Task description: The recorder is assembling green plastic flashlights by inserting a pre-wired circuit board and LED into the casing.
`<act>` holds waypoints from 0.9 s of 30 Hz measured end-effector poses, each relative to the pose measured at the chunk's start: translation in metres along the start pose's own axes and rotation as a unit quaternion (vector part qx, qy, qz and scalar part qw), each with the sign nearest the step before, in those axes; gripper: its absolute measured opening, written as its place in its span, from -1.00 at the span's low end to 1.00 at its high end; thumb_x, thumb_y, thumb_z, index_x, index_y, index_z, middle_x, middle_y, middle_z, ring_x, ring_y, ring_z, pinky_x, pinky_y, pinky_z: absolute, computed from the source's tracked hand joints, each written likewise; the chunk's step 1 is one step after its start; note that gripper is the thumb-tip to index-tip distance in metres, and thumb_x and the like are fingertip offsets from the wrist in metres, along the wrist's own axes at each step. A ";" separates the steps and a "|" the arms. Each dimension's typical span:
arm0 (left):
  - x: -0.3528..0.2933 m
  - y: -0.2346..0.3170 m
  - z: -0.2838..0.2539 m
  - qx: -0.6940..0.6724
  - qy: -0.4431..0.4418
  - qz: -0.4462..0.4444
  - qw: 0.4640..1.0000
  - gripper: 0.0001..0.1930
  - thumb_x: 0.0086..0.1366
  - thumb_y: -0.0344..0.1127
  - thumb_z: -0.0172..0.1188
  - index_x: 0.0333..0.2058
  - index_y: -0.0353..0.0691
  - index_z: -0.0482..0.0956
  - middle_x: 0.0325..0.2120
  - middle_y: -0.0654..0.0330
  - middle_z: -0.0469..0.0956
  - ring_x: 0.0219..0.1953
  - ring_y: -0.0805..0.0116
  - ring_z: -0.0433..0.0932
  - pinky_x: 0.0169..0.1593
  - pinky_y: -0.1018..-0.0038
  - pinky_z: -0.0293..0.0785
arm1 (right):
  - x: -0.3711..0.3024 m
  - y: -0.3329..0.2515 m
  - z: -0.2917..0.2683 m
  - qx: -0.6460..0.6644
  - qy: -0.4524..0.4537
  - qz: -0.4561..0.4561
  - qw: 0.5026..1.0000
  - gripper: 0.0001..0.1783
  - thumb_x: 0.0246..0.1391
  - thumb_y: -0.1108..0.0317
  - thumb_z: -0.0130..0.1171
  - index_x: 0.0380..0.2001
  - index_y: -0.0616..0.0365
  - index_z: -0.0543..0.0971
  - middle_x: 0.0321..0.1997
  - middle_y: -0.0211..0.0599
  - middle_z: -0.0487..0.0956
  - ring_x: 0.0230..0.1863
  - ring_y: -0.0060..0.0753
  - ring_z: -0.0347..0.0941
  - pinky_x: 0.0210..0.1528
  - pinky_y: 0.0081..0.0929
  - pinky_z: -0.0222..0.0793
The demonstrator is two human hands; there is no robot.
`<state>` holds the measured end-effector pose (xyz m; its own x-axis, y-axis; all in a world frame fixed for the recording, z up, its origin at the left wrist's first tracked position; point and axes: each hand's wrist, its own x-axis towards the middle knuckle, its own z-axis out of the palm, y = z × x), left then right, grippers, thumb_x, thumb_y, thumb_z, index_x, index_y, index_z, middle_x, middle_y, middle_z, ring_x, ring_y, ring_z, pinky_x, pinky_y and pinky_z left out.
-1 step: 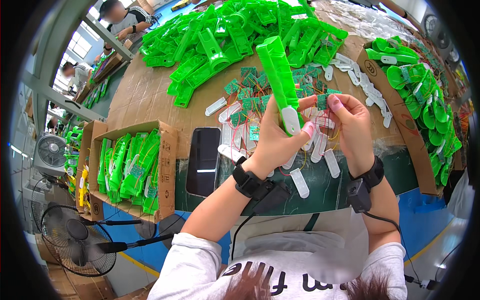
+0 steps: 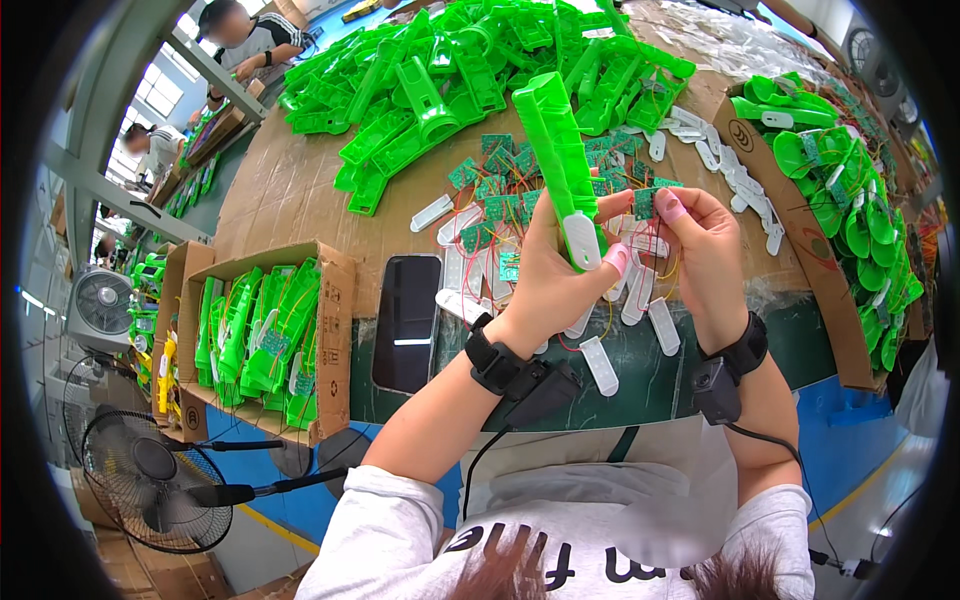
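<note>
My left hand (image 2: 560,262) is closed round a long green plastic housing (image 2: 556,135), which stands tilted with its open channel upward. A white rounded strip (image 2: 580,240) lies at the housing's lower end, by my thumb. Between thumb and fingers, my right hand (image 2: 705,235) pinches a small green circuit board (image 2: 645,204) with thin red, yellow and dark wires hanging from it. The board is just right of my left fingertips. Under both hands lie more wired circuit boards (image 2: 502,208) and loose white strips (image 2: 600,366), partly hidden by my hands.
Green housings are heaped (image 2: 430,95) at the table's far side. A cardboard box (image 2: 335,340) of wired housings stands left, beside a dark phone (image 2: 408,320). Another box (image 2: 815,270) of green parts is at right. Fans (image 2: 155,458) stand lower left; co-workers (image 2: 250,45) sit far left.
</note>
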<state>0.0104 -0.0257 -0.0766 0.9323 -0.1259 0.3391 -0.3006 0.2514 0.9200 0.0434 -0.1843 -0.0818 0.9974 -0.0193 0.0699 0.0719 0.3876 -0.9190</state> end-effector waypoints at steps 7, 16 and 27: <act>0.000 -0.001 0.001 -0.132 0.065 -0.049 0.988 -0.44 0.14 -0.32 0.04 0.10 -0.25 0.08 -0.03 0.05 0.33 -0.17 0.32 0.44 -0.10 0.42 0.43 | -0.007 -0.011 0.007 0.027 -0.038 -0.004 0.999 -0.83 0.02 0.43 0.16 -0.31 0.29 0.51 -0.35 -0.31 0.56 -0.36 -0.60 0.48 -0.27 -0.67 0.45; 0.000 -0.006 -0.008 -0.205 -0.002 -0.120 0.971 -0.55 0.20 -0.10 -0.22 0.01 -0.21 0.25 -0.18 0.15 0.42 -0.24 0.36 0.45 -0.20 0.42 0.42 | -0.011 -0.009 0.008 0.070 -0.152 0.115 0.979 -0.82 0.02 0.46 0.14 -0.27 0.27 0.51 -0.32 -0.29 0.56 -0.31 -0.54 0.50 -0.25 -0.63 0.48; 0.004 -0.004 -0.001 -0.158 0.003 -0.043 0.986 -0.43 0.24 -0.20 -0.28 0.24 -0.13 -0.06 0.07 0.05 0.26 0.06 0.28 0.32 0.06 0.39 0.31 | -0.012 -0.009 0.011 0.053 -0.122 0.070 0.989 -0.82 0.03 0.47 0.13 -0.26 0.27 0.51 -0.32 -0.31 0.55 -0.32 -0.55 0.50 -0.25 -0.64 0.48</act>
<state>0.0149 -0.0264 -0.0788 0.9532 -0.1540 0.2603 -0.1436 0.5272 0.8375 0.0308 -0.1774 -0.0705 0.9646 0.2591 0.0483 -0.0811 0.4662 -0.8809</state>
